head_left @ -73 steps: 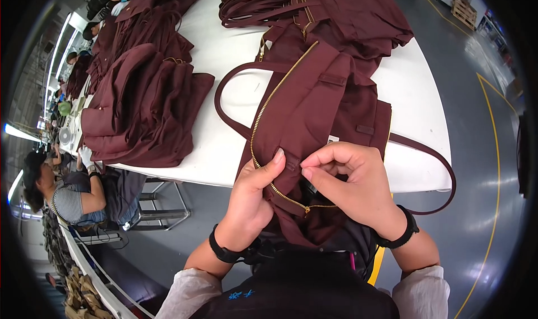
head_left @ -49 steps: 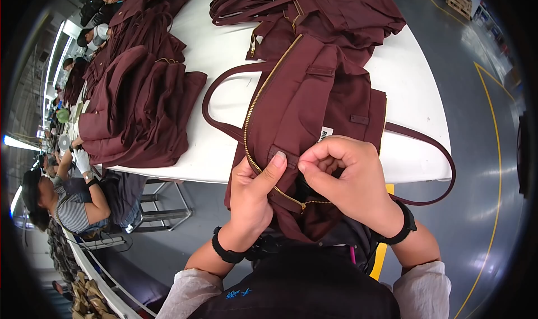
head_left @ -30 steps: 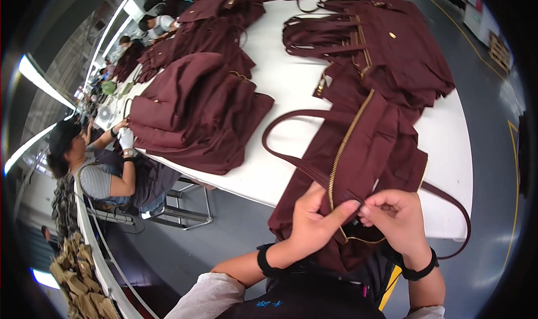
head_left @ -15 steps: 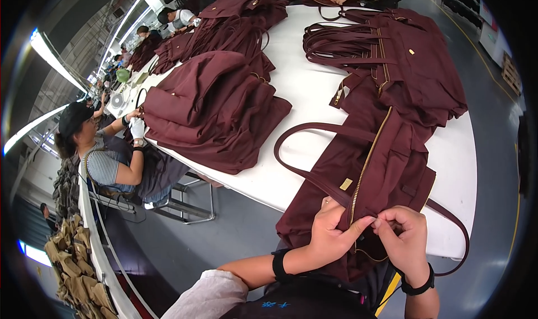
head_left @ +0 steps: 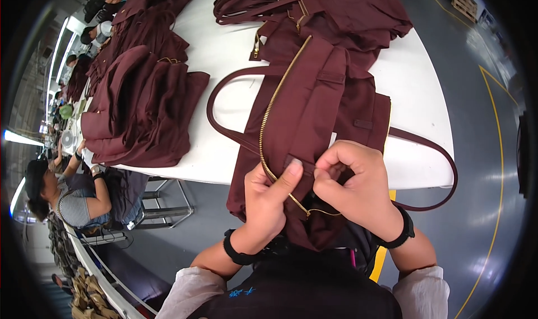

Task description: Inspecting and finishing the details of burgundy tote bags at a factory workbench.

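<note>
A maroon fabric bag [head_left: 302, 106] with a long gold zipper [head_left: 270, 107] and two handle loops lies over the near edge of the white table [head_left: 224, 50]. My left hand [head_left: 266, 201] grips it beside the zipper, thumb pressed on a small fabric tab [head_left: 305, 165]. My right hand [head_left: 353, 190] is closed in a pinch at the right end of that tab, just beside my left thumb. What exactly is between its fingertips is too small to make out. The bag's lower part hangs between my forearms.
Piles of maroon bags sit at the left [head_left: 140, 111] and back [head_left: 358, 10]. A co-worker [head_left: 81, 204] in a striped top is seated at the left, others farther along. A stool [head_left: 168, 207] stands under the table; a wooden pallet [head_left: 464, 5] is at the back right.
The camera view swung leftward a second ago and is now back over the bag. Both hands stay at the tab, with only slight shifts of fingers and bag.
</note>
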A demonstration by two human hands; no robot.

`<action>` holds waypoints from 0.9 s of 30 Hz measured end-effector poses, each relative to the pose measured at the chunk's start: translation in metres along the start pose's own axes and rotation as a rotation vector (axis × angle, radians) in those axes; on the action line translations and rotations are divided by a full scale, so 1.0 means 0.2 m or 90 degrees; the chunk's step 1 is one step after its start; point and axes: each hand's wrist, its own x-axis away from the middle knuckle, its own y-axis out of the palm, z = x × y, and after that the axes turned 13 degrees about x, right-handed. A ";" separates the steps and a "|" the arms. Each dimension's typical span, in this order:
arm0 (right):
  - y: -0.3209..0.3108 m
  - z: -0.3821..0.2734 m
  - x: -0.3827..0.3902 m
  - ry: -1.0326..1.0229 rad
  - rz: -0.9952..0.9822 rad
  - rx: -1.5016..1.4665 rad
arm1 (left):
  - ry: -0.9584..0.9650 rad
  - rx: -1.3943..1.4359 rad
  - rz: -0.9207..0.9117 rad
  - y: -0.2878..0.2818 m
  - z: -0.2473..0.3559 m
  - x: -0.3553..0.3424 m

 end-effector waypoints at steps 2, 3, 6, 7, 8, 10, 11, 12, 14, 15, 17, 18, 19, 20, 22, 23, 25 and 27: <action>0.01 0.01 0.01 0.001 0.020 -0.019 | -0.079 0.044 0.023 0.02 0.02 -0.01; 0.02 0.02 0.01 -0.008 0.034 -0.042 | -0.111 0.067 0.030 0.03 0.03 -0.01; 0.02 0.01 0.03 -0.010 0.045 -0.045 | -0.184 0.102 0.030 0.01 0.05 -0.02; 0.02 0.01 0.03 -0.008 0.044 -0.046 | -0.184 0.103 0.033 0.01 0.05 -0.02; 0.03 0.01 0.04 -0.011 0.051 -0.056 | -0.215 0.117 0.048 0.01 0.06 -0.02; 0.04 0.01 0.04 -0.012 0.060 -0.065 | -0.247 0.131 0.063 0.00 0.06 -0.01; 0.04 0.01 0.04 -0.021 0.060 -0.055 | -0.254 0.150 0.050 0.00 0.07 -0.01; 0.04 0.01 0.05 -0.029 0.060 -0.045 | -0.262 0.169 0.037 0.00 0.07 -0.02; 0.06 0.01 0.04 -0.056 0.082 -0.022 | -0.274 0.185 0.023 -0.02 0.08 -0.02; 0.06 0.01 0.04 -0.085 0.102 -0.001 | -0.284 0.201 0.010 -0.03 0.08 -0.03; 0.06 0.03 0.03 -0.148 0.126 0.060 | -0.282 0.209 0.027 -0.01 0.08 -0.03; 0.06 0.04 0.02 -0.212 0.149 0.122 | -0.280 0.217 0.043 -0.01 0.08 -0.03; 0.06 0.05 0.01 -0.211 0.148 0.122 | -0.280 0.218 0.044 0.00 0.08 -0.03; 0.06 0.05 0.00 -0.257 0.161 0.167 | -0.282 0.212 0.059 0.00 0.08 -0.03; 0.05 0.06 0.00 -0.303 0.174 0.213 | -0.284 0.208 0.073 0.01 0.09 -0.03; 0.05 0.08 0.00 -0.349 0.185 0.255 | -0.291 0.214 0.070 0.01 0.09 -0.03; 0.04 0.10 -0.01 -0.396 0.193 0.296 | -0.297 0.221 0.071 0.01 0.09 -0.03; 0.03 0.12 -0.02 -0.486 0.203 0.367 | -0.316 0.212 0.077 0.02 0.10 -0.04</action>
